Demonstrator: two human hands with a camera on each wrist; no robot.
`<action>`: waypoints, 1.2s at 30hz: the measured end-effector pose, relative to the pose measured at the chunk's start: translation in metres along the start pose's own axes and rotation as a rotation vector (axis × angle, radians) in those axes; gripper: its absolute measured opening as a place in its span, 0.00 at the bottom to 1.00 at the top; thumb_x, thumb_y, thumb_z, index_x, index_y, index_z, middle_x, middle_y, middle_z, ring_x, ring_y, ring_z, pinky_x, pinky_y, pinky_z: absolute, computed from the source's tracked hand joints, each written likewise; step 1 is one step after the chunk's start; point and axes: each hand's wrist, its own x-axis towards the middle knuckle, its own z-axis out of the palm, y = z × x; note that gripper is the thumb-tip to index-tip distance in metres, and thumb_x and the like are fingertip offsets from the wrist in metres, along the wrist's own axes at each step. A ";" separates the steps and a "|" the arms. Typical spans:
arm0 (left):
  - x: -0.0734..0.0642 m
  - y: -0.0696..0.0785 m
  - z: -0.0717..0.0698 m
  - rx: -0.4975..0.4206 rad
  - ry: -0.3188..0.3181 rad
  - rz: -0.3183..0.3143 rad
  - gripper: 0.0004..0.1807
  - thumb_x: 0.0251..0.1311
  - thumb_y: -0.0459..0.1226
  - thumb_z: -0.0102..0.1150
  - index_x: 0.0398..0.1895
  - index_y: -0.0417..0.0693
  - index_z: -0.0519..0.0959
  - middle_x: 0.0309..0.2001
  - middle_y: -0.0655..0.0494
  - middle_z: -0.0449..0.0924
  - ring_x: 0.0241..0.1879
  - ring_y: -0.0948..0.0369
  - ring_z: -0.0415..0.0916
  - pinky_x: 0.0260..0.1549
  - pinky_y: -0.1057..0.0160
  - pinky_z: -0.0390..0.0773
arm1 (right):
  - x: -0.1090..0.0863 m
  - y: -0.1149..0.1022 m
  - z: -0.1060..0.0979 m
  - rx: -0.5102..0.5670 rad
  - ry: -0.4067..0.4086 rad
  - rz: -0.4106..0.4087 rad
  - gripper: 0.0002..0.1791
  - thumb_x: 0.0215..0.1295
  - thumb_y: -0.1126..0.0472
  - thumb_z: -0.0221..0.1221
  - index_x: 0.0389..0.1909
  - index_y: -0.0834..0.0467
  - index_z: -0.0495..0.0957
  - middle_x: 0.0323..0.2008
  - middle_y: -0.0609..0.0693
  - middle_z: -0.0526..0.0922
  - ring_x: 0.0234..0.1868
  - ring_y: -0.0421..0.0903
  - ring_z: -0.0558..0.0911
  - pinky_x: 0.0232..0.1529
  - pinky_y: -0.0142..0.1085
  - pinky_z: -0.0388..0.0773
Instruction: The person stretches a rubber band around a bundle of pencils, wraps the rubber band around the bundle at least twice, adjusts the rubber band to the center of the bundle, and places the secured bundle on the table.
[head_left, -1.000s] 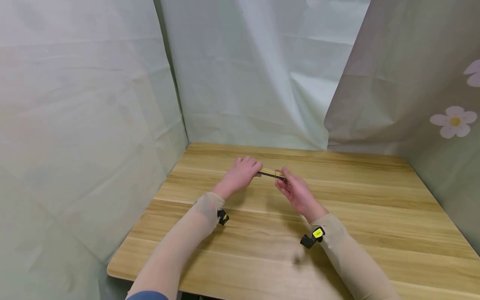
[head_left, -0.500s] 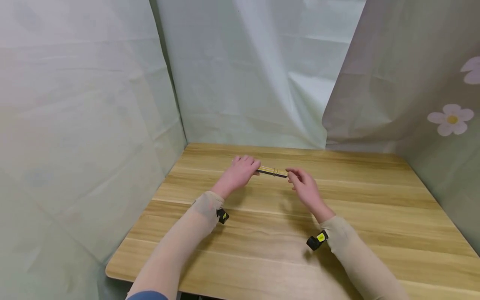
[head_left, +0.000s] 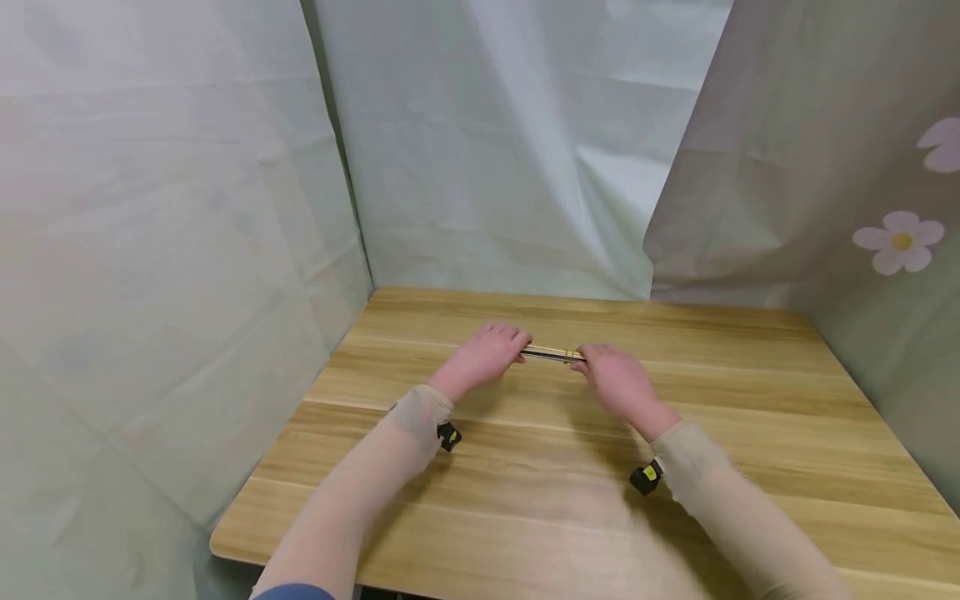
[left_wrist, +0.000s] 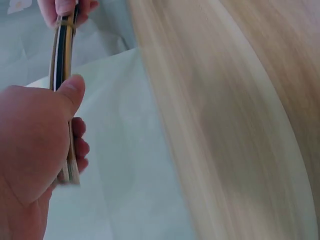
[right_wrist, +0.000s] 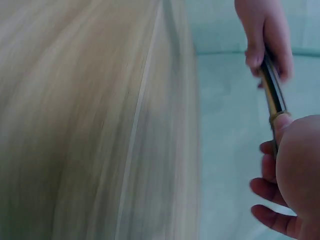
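A slim bundle of pencils (head_left: 546, 354), striped yellow, black and white, is held up over the table between the two hands. My left hand (head_left: 486, 354) grips it round one end, the thumb lying along the shafts; the ends poke out below that fist in the left wrist view. Around the other end runs a thin tan rubber band (left_wrist: 66, 24). Right beside the band, my right hand (head_left: 618, 385) pinches the bundle with thumb and index finger. Its other fingers (right_wrist: 270, 190) are loosely curled in the right wrist view. The pencil ends there are hidden by the hand.
The wood-grain table (head_left: 525, 475) extends beneath both forearms. Pale cloth sheets (head_left: 487, 167) hang behind and at the left, and a flowered curtain (head_left: 750, 208) at the right. Each wrist carries a small black camera (head_left: 647, 478).
The rubber band, earlier held out wide by the right fingers, now sits close round the bundle. My right hand has shifted rightward and turned palm down, pinching the end; the left keeps its grip.
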 end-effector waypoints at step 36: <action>0.011 0.029 0.010 0.162 0.087 0.036 0.10 0.84 0.45 0.52 0.50 0.48 0.77 0.42 0.55 0.82 0.42 0.58 0.80 0.42 0.59 0.74 | 0.008 -0.002 -0.005 -0.072 0.014 -0.097 0.22 0.80 0.47 0.60 0.61 0.60 0.79 0.56 0.56 0.85 0.61 0.59 0.80 0.64 0.63 0.71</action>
